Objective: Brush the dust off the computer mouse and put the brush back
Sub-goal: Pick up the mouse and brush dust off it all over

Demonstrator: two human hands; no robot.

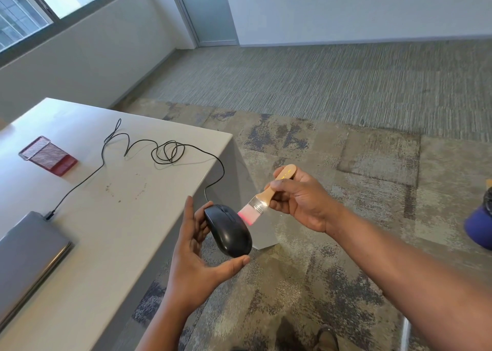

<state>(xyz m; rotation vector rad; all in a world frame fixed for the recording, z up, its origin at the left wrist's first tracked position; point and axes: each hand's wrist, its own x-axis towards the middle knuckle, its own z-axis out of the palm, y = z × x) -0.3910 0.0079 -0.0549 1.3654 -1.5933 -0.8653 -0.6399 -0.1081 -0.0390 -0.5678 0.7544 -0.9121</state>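
A black wired computer mouse (228, 229) is held just past the table's right edge, over the carpet. My left hand (194, 255) grips it from the left and below, thumb under its rear end. My right hand (300, 199) holds a small brush (266, 196) by its wooden handle. The brush has a metal ferrule and pink bristles, and the bristle tips touch the mouse's front right side. The mouse's black cable (159, 151) runs back over the table in loops to the laptop.
The white table (111, 217) carries a closed grey laptop (26, 255) at the near left and a red mesh holder (48, 155) lying farther back. Specks of dust lie mid-table. Patterned carpet is on the right, a blue object (479, 223) at the far right edge.
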